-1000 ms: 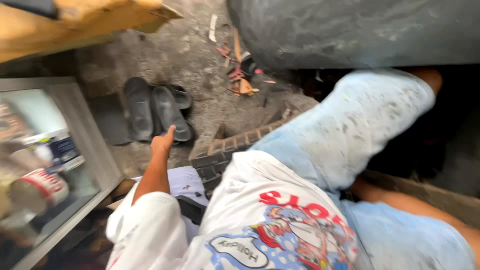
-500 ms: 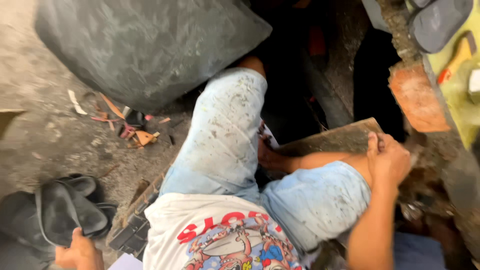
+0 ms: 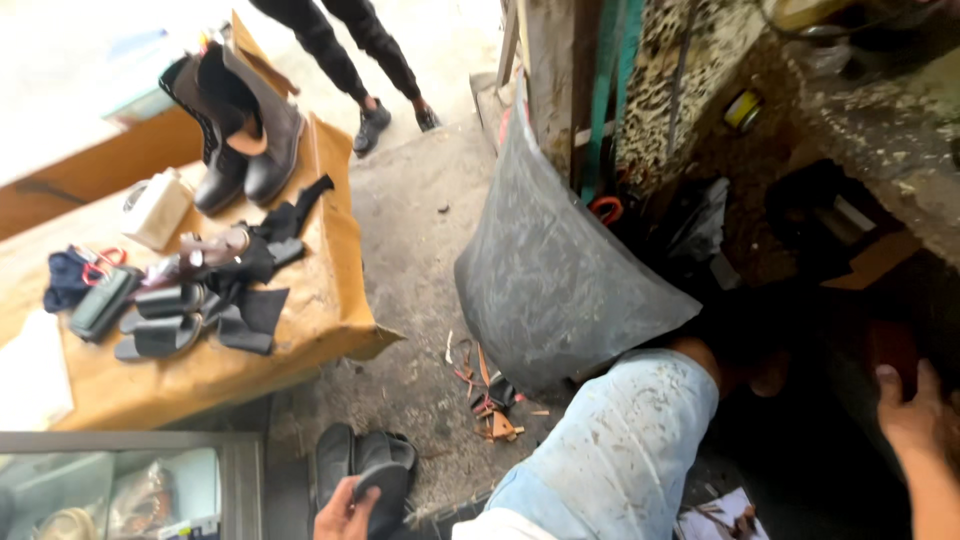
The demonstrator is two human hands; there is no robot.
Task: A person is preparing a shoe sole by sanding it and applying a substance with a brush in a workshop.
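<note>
— What do the fingers of the left hand have?

— They are curled over the edge of a dark rubbery sole, one of about three flat, rounded pieces in a stack on the concrete floor, at the bottom of the view.

— And the right hand?

— It sits at the right edge over a dark hollow. Whether its fingers grip anything, I cannot tell.

— What lies around them?

— One knee in pale, stained jeans between the hands. Just past it a big grey curved sheet, dull and scuffed, leans against a post. Small orange and brown scraps are scattered on the floor at its foot.

— And further out?

— To the left a table covered in brown card. On it two tall boots, one black and one grey, two dark sandals, black leather offcuts, a pale box and a dark blue cloth. Below it is a glass-fronted case. Someone's legs in black trousers stand at the top, well apart.
</note>
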